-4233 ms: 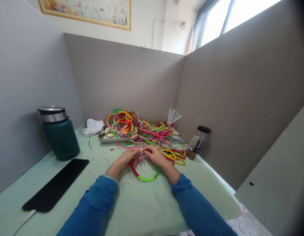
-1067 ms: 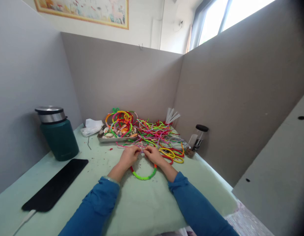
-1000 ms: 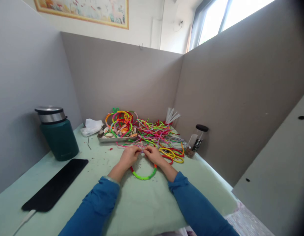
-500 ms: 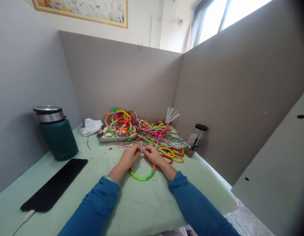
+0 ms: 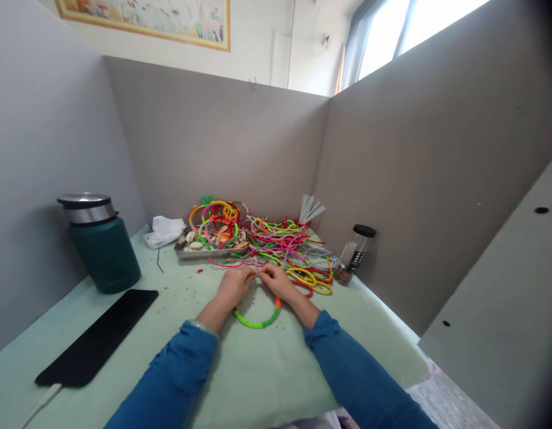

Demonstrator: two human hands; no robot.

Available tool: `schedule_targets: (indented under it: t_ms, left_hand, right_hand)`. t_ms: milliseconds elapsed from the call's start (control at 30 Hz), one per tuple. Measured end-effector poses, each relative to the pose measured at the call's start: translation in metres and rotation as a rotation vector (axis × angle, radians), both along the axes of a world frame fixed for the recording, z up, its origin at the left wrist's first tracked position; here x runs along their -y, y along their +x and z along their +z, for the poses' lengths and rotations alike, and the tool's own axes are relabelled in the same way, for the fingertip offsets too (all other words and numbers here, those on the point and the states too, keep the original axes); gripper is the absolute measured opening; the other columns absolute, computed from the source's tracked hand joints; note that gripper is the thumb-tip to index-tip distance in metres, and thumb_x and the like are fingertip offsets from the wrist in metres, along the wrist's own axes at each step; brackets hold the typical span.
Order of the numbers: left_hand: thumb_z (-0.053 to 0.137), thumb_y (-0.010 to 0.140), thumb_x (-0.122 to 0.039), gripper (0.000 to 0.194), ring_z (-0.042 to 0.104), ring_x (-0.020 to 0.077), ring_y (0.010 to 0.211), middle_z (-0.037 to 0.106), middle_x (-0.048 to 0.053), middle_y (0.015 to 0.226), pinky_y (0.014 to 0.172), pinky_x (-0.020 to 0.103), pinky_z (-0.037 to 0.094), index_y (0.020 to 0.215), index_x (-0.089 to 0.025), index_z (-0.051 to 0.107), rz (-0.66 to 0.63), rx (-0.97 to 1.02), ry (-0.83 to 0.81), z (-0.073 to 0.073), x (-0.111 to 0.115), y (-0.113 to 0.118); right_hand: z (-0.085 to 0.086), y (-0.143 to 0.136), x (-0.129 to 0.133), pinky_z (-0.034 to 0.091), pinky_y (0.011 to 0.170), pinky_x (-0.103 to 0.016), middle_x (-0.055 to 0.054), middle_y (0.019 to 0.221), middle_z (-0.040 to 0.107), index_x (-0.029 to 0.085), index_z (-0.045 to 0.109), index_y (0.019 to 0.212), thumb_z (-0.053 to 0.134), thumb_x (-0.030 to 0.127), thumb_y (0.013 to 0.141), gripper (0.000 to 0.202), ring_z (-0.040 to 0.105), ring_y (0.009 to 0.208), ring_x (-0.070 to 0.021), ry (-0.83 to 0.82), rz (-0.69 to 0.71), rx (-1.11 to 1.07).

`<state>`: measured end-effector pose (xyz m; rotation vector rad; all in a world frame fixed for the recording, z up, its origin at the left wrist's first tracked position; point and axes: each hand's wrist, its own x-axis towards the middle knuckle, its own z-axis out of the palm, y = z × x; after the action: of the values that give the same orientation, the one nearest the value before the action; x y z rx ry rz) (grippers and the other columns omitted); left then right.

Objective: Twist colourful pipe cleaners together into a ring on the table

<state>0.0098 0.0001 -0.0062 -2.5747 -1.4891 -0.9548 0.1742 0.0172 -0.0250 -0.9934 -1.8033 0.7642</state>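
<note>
My left hand [image 5: 235, 287] and my right hand [image 5: 277, 282] meet fingertip to fingertip over the table, both pinched closed. Between them is a pale pink pipe cleaner [image 5: 257, 262], its end standing up just above the fingers. Below the hands curves a headband [image 5: 257, 325] wrapped in green, with orange and red toward its sides; its upper part is hidden by my hands. Other pink pipe cleaners [image 5: 220, 263] lie flat just behind my left hand. Exactly how the pinched strand joins the headband is too small to see.
A metal tray [image 5: 208, 254] holds shells and several colourful headbands. Beside it is a heap of pipe cleaners [image 5: 285, 241], with yellow loops [image 5: 305, 275] nearer me. A clear jar [image 5: 354, 256] stands right; a green bottle [image 5: 104, 253] and black phone [image 5: 97, 339] are left.
The view shifts very slightly. Both hands stay pinched together at the same spot above the headband, with only tiny finger movement.
</note>
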Motion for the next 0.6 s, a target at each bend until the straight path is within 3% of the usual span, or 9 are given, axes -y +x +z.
schedule_targets:
  t_ms: [333, 600]
  left_hand:
    - [0.048, 0.088, -0.024, 0.02, 0.059, 0.0158, 0.083, 0.065, 0.006, 0.089, 0.071, 0.025, 0.042, 0.089, -0.018, 0.067, 0.045, -0.058, 0.128, 0.0051, 0.007, 0.0043]
    - [0.048, 0.087, -0.026, 0.017, 0.057, 0.0157, 0.078, 0.064, 0.006, 0.089, 0.067, 0.025, 0.038, 0.087, -0.018, 0.063, 0.028, -0.006, 0.002, 0.0017, 0.0024, -0.0006]
  right_hand:
    - [0.0054, 0.0, 0.0036, 0.035, 0.056, -0.023, 0.002, 0.062, 0.05, 0.016, 0.056, 0.07, 0.052, 0.028, 0.078, 0.015, 0.045, 0.058, -0.0113, 0.043, 0.031, -0.115]
    - [0.0085, 0.001, 0.0088, 0.034, 0.053, -0.022, 0.002, 0.06, 0.049, 0.016, 0.056, 0.069, 0.052, 0.03, 0.079, 0.017, 0.043, 0.056, -0.0106, 0.001, 0.05, -0.097]
